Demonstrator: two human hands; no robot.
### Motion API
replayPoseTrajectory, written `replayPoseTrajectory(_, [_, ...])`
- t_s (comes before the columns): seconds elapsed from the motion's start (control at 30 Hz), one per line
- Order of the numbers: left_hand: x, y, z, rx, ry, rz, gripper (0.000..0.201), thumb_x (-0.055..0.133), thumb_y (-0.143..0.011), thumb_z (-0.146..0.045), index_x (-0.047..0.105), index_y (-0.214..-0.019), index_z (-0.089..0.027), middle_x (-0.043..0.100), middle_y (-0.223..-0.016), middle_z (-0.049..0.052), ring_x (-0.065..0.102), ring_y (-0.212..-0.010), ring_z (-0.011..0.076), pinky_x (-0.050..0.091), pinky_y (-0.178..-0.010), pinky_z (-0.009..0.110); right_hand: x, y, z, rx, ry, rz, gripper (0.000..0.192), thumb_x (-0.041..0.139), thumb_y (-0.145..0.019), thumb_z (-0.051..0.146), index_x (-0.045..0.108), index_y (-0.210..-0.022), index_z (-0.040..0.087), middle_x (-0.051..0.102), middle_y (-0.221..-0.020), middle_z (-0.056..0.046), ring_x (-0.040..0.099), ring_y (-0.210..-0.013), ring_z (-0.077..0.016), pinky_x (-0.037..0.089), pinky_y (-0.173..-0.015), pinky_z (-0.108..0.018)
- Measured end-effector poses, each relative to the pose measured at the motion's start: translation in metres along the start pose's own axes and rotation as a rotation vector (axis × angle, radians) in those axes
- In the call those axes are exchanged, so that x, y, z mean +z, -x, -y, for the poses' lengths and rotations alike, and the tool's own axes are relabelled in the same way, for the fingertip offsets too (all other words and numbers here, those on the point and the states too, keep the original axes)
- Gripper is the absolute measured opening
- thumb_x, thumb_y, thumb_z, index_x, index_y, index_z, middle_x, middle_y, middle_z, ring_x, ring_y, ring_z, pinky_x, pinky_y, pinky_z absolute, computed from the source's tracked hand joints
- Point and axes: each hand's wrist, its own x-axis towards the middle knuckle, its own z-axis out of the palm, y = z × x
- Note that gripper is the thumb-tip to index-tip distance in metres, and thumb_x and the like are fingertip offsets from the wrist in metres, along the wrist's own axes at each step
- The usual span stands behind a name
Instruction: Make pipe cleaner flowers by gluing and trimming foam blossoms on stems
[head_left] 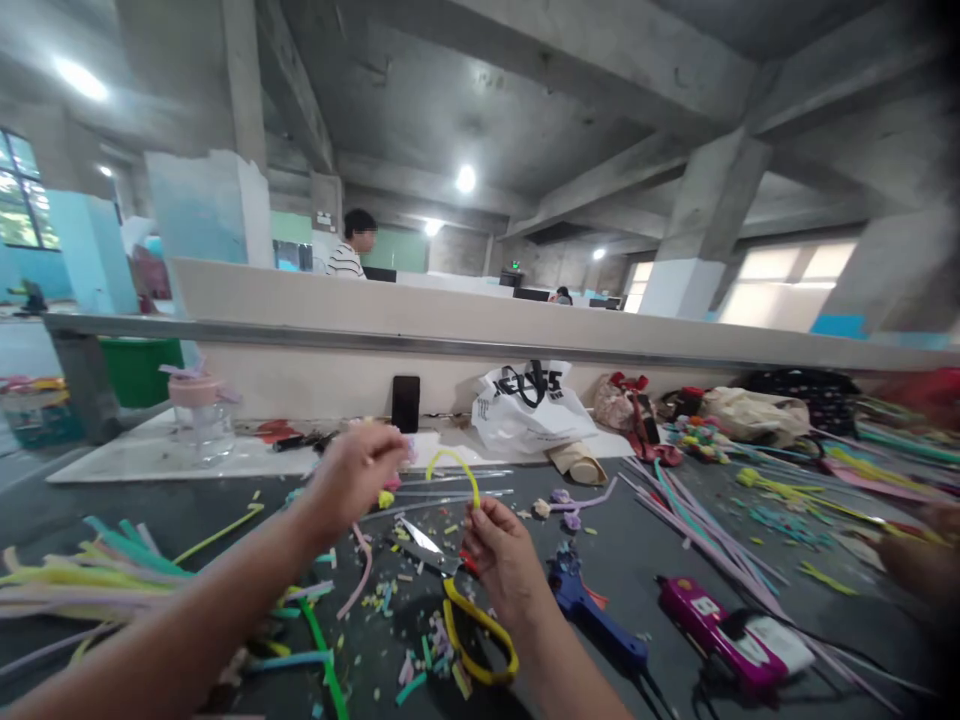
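My right hand (499,555) pinches a yellow pipe cleaner (459,460) that bends over in an arch above the fingers. My left hand (367,465) is farther forward, its fingers drawn together; small pink and purple pieces show behind the fingertips, and I cannot make out what it holds. Beside my right wrist lie scissors with yellow handles (486,672), blades pointing away to the left. A blue glue gun (600,615) rests right of that wrist. Cut pipe cleaner scraps (435,640) are scattered between my forearms.
Bundled pipe cleaners (82,585) lie at left, with long lilac ones (697,530) at right. A magenta device (720,630) with cords sits front right. Along the back stand a jar (201,430), a phone (406,403) and a white bag (529,410). Another person's hand (911,550) is at far right.
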Motion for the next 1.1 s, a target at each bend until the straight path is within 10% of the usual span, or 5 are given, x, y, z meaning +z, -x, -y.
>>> replayPoseTrajectory(0.1, [0.033, 0.021, -0.005, -0.075, 0.116, 0.142, 0.023, 0.054, -0.075, -0.027, 0.062, -0.056, -0.017, 0.057, -0.059, 0.000, 0.050, -0.061, 0.0149, 0.035, -0.059, 0.024, 0.011, -0.004, 0.003, -0.039, 0.068, -0.015, 0.024, 0.069, -0.065, 0.035, 0.061, -0.076, 0.015, 0.053, -0.062, 0.003, 0.036, -0.046, -0.0054, 0.026, -0.046, -0.019])
replayPoseTrajectory(0.3, [0.063, 0.014, 0.008, -0.197, 0.216, 0.024, 0.018, 0.053, -0.074, -0.029, 0.059, -0.063, -0.015, 0.055, -0.061, 0.000, 0.050, -0.060, 0.0148, 0.036, -0.056, 0.024, 0.026, -0.019, 0.015, -0.143, 0.287, -0.056, 0.018, 0.066, -0.066, 0.030, 0.062, -0.070, 0.014, 0.052, -0.053, 0.004, 0.038, -0.046, -0.0074, 0.029, -0.047, -0.020])
replayPoseTrajectory(0.63, [0.038, -0.007, 0.030, -0.312, 0.458, 0.000, 0.018, 0.052, -0.075, -0.032, 0.054, -0.071, -0.014, 0.051, -0.059, -0.003, 0.046, -0.053, 0.0089, 0.036, -0.053, 0.020, 0.061, -0.050, 0.035, -0.237, 0.663, 0.117, 0.006, 0.061, -0.067, 0.019, 0.062, -0.061, 0.017, 0.053, -0.050, 0.004, 0.043, -0.046, -0.0112, 0.033, -0.047, -0.023])
replayPoseTrajectory(0.9, [0.013, -0.011, 0.043, -0.325, 0.515, 0.175, 0.016, 0.055, -0.074, -0.030, 0.051, -0.074, -0.015, 0.055, -0.063, -0.002, 0.049, -0.053, 0.0093, 0.040, -0.056, 0.023, 0.067, -0.064, 0.058, -0.872, 1.035, 0.291, 0.022, 0.050, -0.077, 0.010, 0.061, -0.094, 0.020, 0.066, -0.095, -0.007, 0.056, -0.093, -0.0201, 0.040, -0.082, -0.033])
replayPoseTrajectory(1.1, [0.017, -0.010, 0.039, -0.197, 0.175, 0.172, 0.015, 0.050, -0.081, -0.027, 0.059, -0.080, -0.015, 0.052, -0.064, -0.003, 0.046, -0.060, 0.0095, 0.035, -0.055, 0.020, 0.059, -0.070, 0.048, -0.639, 1.139, 0.312, 0.009, 0.058, -0.074, 0.013, 0.063, -0.073, 0.020, 0.066, -0.072, -0.002, 0.057, -0.075, -0.0189, 0.036, -0.076, -0.034])
